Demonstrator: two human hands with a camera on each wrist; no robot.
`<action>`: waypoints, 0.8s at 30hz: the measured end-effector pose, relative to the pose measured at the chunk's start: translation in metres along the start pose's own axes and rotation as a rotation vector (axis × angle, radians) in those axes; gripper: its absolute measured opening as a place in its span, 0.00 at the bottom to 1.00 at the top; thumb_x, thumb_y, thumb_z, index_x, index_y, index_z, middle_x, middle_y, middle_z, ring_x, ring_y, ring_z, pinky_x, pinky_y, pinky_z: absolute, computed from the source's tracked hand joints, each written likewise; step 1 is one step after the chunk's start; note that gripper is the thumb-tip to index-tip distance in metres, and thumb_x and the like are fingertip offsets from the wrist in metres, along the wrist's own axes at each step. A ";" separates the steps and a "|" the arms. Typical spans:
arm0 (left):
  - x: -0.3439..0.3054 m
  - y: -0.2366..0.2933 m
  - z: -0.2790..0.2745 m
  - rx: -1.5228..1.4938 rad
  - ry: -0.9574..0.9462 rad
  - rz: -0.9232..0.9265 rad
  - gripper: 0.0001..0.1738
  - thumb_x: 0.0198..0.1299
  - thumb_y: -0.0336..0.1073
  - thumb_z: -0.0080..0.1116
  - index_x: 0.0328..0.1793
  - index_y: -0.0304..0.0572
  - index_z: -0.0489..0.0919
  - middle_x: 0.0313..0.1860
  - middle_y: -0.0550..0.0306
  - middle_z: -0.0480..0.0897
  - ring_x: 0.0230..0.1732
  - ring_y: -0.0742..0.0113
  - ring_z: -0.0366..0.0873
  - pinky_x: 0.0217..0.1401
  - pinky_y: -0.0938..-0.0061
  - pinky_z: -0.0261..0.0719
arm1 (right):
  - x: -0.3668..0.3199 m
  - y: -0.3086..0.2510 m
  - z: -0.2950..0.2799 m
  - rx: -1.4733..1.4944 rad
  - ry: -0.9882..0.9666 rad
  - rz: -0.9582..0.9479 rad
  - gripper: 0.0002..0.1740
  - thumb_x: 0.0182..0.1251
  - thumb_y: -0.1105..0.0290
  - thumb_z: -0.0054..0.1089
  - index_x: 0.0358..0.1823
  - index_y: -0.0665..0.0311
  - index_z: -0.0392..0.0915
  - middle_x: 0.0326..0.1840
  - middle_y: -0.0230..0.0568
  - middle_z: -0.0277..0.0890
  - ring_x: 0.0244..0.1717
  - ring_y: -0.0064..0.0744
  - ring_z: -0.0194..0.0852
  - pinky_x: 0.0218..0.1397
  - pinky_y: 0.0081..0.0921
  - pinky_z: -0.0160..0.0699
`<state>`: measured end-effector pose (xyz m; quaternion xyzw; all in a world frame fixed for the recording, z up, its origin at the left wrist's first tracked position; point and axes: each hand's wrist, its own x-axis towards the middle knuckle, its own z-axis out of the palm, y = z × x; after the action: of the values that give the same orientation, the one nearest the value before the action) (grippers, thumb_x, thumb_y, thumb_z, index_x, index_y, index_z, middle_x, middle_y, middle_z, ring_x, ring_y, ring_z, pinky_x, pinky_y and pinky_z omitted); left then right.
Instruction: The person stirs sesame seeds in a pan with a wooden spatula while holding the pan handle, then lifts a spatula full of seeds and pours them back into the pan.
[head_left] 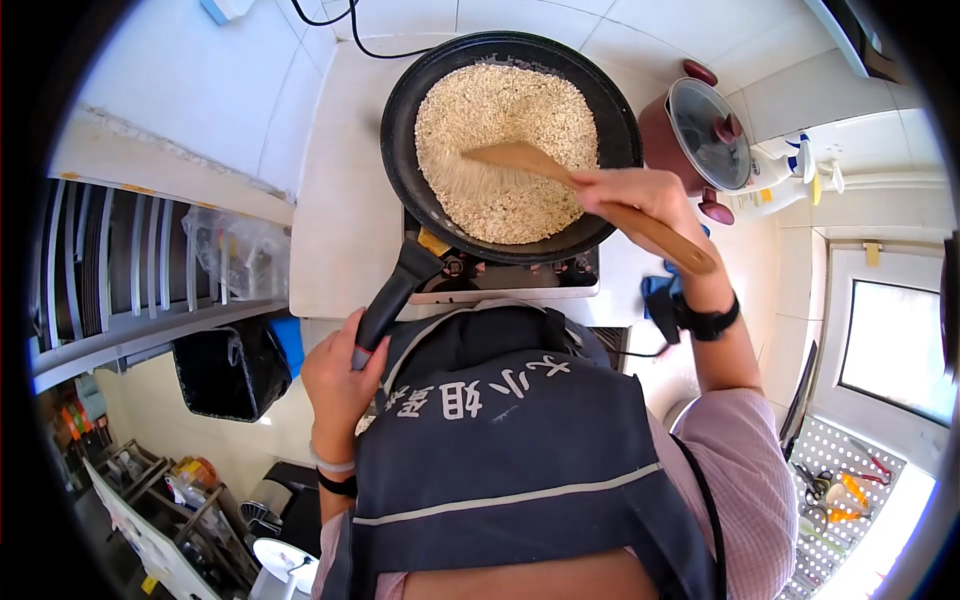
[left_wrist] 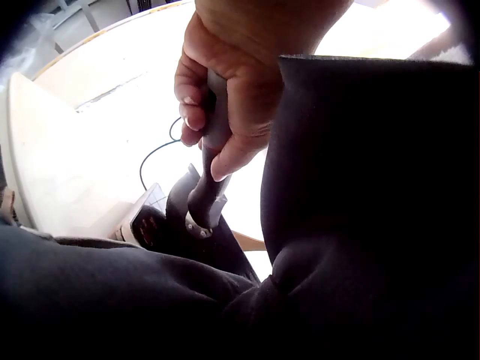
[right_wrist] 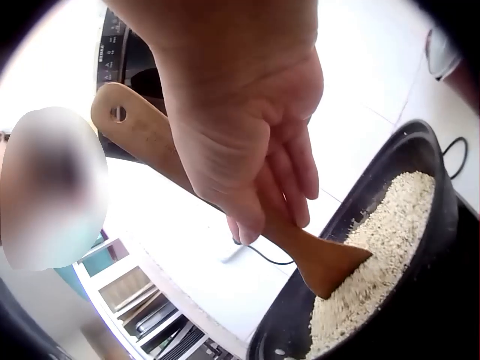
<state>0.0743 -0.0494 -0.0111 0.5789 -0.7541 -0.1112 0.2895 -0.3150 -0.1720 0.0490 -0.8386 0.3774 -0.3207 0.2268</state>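
Observation:
A black frying pan (head_left: 402, 205) stands over the cooktop with a broad layer of pale oat-like flakes (head_left: 540, 110) in it. My left hand (head_left: 340, 375) grips the pan's black handle (head_left: 398, 290); the left wrist view shows the fingers wrapped round that handle (left_wrist: 217, 124). With my right hand (head_left: 640, 195) I hold a wooden spatula (head_left: 525, 158) by its shaft, the blade in among the flakes. In the right wrist view, the spatula's blade (right_wrist: 330, 266) meets the flakes (right_wrist: 375, 277), and some look blurred beside it. The holed handle end sticks out behind the hand.
A dark red pot (head_left: 665, 130) with a glass lid stands right of the pan, near spray bottles (head_left: 800, 165). The cooktop's front edge (head_left: 500, 290) lies close to the apron (head_left: 500, 430). At left are a rack (head_left: 130, 260) and a black bin (head_left: 225, 375).

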 end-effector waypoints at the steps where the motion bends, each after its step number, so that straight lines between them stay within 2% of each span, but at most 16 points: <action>1: -0.001 -0.001 0.001 -0.002 0.022 0.020 0.25 0.48 0.35 0.75 0.55 0.39 0.83 0.24 0.51 0.80 0.23 0.53 0.78 0.27 0.66 0.74 | -0.004 -0.012 -0.010 -0.028 -0.029 -0.015 0.08 0.57 0.78 0.68 0.39 0.68 0.85 0.45 0.48 0.87 0.41 0.43 0.88 0.43 0.27 0.84; 2: -0.001 0.000 -0.001 -0.005 0.022 0.016 0.25 0.48 0.35 0.75 0.55 0.39 0.83 0.24 0.51 0.80 0.23 0.53 0.78 0.27 0.66 0.74 | -0.007 -0.025 -0.020 -0.055 -0.059 -0.030 0.08 0.55 0.79 0.69 0.38 0.68 0.85 0.45 0.48 0.87 0.40 0.43 0.88 0.43 0.27 0.84; 4: -0.002 0.003 -0.004 0.016 -0.066 -0.062 0.25 0.49 0.31 0.75 0.55 0.37 0.82 0.31 0.46 0.83 0.29 0.49 0.82 0.33 0.66 0.78 | -0.010 -0.058 -0.047 -0.063 -0.096 0.025 0.08 0.54 0.80 0.69 0.37 0.70 0.85 0.43 0.50 0.87 0.39 0.44 0.88 0.42 0.29 0.85; 6: -0.003 0.002 -0.003 0.009 -0.062 -0.059 0.25 0.49 0.32 0.75 0.55 0.37 0.82 0.31 0.46 0.83 0.29 0.49 0.82 0.33 0.66 0.79 | -0.020 -0.070 -0.061 0.002 -0.134 0.060 0.08 0.53 0.80 0.69 0.37 0.70 0.85 0.41 0.51 0.87 0.36 0.45 0.88 0.37 0.28 0.84; 8: -0.002 0.001 -0.002 0.006 -0.051 -0.052 0.25 0.49 0.32 0.75 0.55 0.37 0.82 0.32 0.46 0.83 0.29 0.50 0.82 0.33 0.66 0.79 | -0.027 -0.074 -0.056 0.089 -0.173 0.128 0.08 0.54 0.79 0.70 0.37 0.69 0.86 0.42 0.50 0.87 0.34 0.43 0.88 0.35 0.27 0.83; 10: -0.003 0.001 -0.002 -0.010 -0.034 -0.041 0.25 0.48 0.31 0.75 0.55 0.36 0.82 0.32 0.46 0.83 0.29 0.50 0.82 0.33 0.66 0.79 | -0.019 -0.069 -0.035 0.062 -0.198 0.032 0.07 0.56 0.76 0.70 0.38 0.64 0.87 0.39 0.45 0.87 0.32 0.41 0.87 0.35 0.28 0.84; 14: -0.003 0.002 -0.004 0.019 -0.074 -0.065 0.25 0.48 0.31 0.75 0.55 0.36 0.82 0.32 0.46 0.83 0.29 0.50 0.82 0.33 0.67 0.79 | -0.002 -0.034 0.006 -0.080 -0.048 -0.104 0.07 0.57 0.77 0.69 0.37 0.65 0.87 0.36 0.43 0.87 0.31 0.40 0.86 0.34 0.30 0.85; 16: -0.004 0.003 -0.003 0.006 -0.062 -0.068 0.25 0.48 0.31 0.75 0.55 0.36 0.82 0.32 0.46 0.84 0.29 0.50 0.82 0.33 0.67 0.79 | 0.011 -0.015 0.012 -0.105 -0.025 -0.087 0.08 0.57 0.78 0.69 0.38 0.64 0.87 0.35 0.45 0.86 0.29 0.38 0.86 0.32 0.28 0.84; 18: -0.003 0.003 -0.003 0.012 -0.058 -0.062 0.26 0.48 0.31 0.75 0.55 0.36 0.82 0.32 0.46 0.84 0.29 0.50 0.82 0.33 0.67 0.79 | 0.021 0.002 0.018 -0.187 0.184 -0.051 0.07 0.58 0.76 0.69 0.39 0.65 0.87 0.34 0.45 0.86 0.27 0.37 0.85 0.31 0.25 0.83; 20: -0.002 0.003 -0.003 0.019 -0.053 -0.051 0.26 0.48 0.31 0.75 0.55 0.36 0.82 0.32 0.46 0.84 0.30 0.50 0.82 0.34 0.67 0.79 | 0.023 0.007 0.016 -0.182 0.296 0.172 0.06 0.62 0.75 0.69 0.40 0.66 0.87 0.32 0.43 0.86 0.27 0.31 0.84 0.32 0.23 0.82; 21: -0.002 0.003 -0.004 0.030 -0.051 -0.040 0.26 0.48 0.31 0.75 0.55 0.36 0.82 0.31 0.46 0.83 0.29 0.50 0.82 0.33 0.67 0.78 | 0.021 0.006 0.011 -0.098 0.344 0.277 0.07 0.65 0.73 0.68 0.42 0.67 0.86 0.32 0.40 0.86 0.30 0.23 0.84 0.35 0.20 0.81; 22: -0.001 0.003 -0.004 0.029 -0.044 -0.046 0.26 0.48 0.31 0.75 0.55 0.36 0.82 0.31 0.46 0.83 0.29 0.50 0.82 0.33 0.67 0.78 | 0.015 0.010 0.005 -0.100 0.338 0.270 0.07 0.65 0.73 0.68 0.42 0.67 0.86 0.32 0.40 0.86 0.30 0.23 0.84 0.35 0.20 0.81; 24: -0.002 0.004 -0.005 0.020 -0.083 -0.065 0.25 0.48 0.32 0.75 0.55 0.36 0.82 0.31 0.45 0.83 0.29 0.50 0.81 0.33 0.66 0.78 | -0.004 0.018 -0.008 0.088 0.540 0.413 0.08 0.67 0.72 0.67 0.44 0.67 0.85 0.35 0.38 0.85 0.35 0.21 0.83 0.39 0.18 0.80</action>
<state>0.0745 -0.0452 -0.0059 0.6010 -0.7473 -0.1368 0.2483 -0.3314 -0.1811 0.0425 -0.6188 0.5715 -0.4943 0.2148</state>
